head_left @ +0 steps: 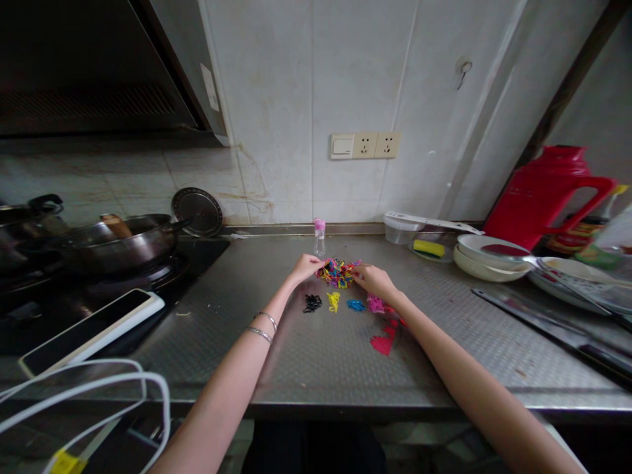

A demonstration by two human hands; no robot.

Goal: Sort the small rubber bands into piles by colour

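Note:
A loose mixed pile of small colourful rubber bands (336, 272) lies on the metal counter between my hands. My left hand (305, 267) pinches at bands on the left edge of this pile. On the opposite edge, my right hand (375, 279) has its fingers closed on bands too; single bands are too small to make out. Nearer to me is a row of sorted heaps: black bands (312, 303), yellow bands (334, 301), blue bands (356, 305) and pink bands (375, 303). Red pieces (384, 342) lie beside my right forearm, which partly covers them. Behind the pile stands a small clear bottle with a pink cap (319, 238).
To the left are a stove with a steel pan (123, 240), a white-edged device (93, 329) and white cables (153, 378). On the right sit bowls (488, 263), a yellow sponge (428, 248), a red thermos jug (538, 197) and a long dark-handled blade (543, 329).

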